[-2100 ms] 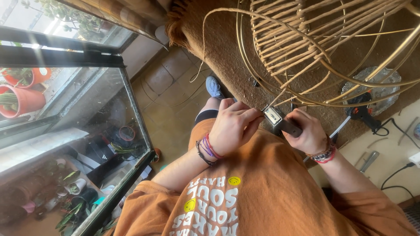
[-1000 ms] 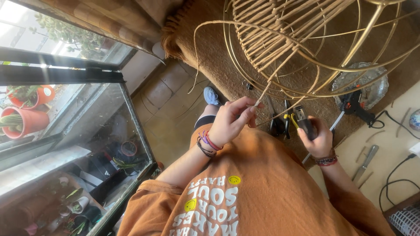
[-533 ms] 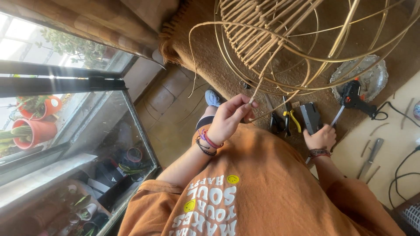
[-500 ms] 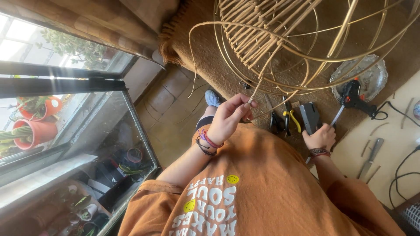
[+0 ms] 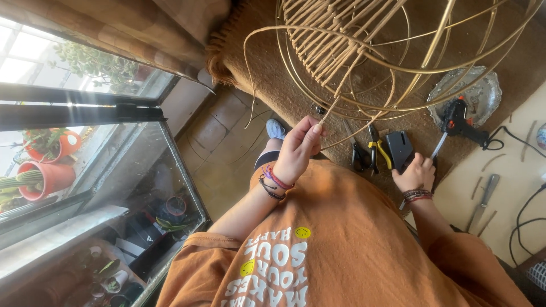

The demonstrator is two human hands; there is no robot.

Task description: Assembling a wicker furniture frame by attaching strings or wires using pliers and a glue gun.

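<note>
Brown carpet underlies the left hand (image 5: 298, 149) pinching an up-slanting reed (image 5: 341, 94); right hand (image 5: 415, 173) seemingly grips the black tool (image 5: 399, 149).

Left hand (image 5: 300, 149) raised, fingers pinched; right hand (image 5: 416, 175) lowered, curled.

1. A home craft corner: brown rug (image 5: 267, 85) over floor tiles (image 5: 219, 122), curtain (image 5: 142, 34) by a window.
2. Potted plants (image 5: 48, 165) outside; pliers (image 5: 375, 150) and a glue gun (image 5: 458, 122) lie about.
</note>
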